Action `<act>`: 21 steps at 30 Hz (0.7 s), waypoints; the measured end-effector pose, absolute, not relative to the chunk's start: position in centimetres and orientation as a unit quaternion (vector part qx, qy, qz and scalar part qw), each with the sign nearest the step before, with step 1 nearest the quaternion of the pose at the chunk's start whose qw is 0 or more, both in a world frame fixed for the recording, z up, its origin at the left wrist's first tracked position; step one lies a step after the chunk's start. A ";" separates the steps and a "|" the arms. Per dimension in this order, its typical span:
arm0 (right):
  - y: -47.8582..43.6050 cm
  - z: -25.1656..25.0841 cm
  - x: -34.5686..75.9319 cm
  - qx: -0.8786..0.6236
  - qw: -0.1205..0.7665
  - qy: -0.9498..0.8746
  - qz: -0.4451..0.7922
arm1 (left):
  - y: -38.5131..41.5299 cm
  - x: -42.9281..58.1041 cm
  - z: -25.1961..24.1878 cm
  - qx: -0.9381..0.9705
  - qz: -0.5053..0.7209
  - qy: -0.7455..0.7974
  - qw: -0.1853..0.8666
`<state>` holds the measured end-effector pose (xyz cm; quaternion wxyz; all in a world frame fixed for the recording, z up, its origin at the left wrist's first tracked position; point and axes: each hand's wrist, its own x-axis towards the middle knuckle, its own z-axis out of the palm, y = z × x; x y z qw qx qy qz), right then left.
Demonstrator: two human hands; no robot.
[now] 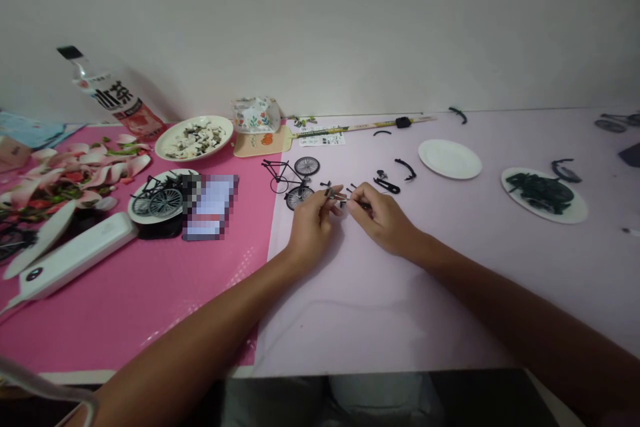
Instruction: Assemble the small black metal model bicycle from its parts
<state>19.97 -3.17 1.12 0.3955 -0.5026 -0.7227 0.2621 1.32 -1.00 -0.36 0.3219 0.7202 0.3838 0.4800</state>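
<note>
My left hand (pixel 314 221) and my right hand (pixel 383 219) meet at the middle of the table, both pinched on a small thin black and metal part (pixel 340 197) held between their fingertips. Just left of them lies a small black model bicycle (pixel 291 180) with two spoked wheels. Loose black parts (pixel 387 183) lie just beyond my right hand, among them a curved piece (pixel 406 168).
An empty white plate (pixel 450 159) and a plate of dark parts (pixel 544 193) sit to the right. At the left are a plate with model wheels (pixel 160 200), a dish of scraps (pixel 194 137), a bottle (pixel 117 101), a white device (pixel 75 255) and pink flowers (pixel 65 177).
</note>
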 end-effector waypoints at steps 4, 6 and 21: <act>-2.8 0.5 20.0 -0.489 0.395 -0.744 0.226 | -0.9 1.4 -0.4 0.700 0.488 0.397 0.337; -2.4 0.2 20.2 -0.472 0.415 -0.755 0.189 | -0.8 1.4 -0.5 0.695 0.493 0.398 0.341; -3.0 1.8 19.4 -0.475 0.407 -0.606 0.491 | -0.8 0.9 0.0 0.729 0.492 0.369 0.299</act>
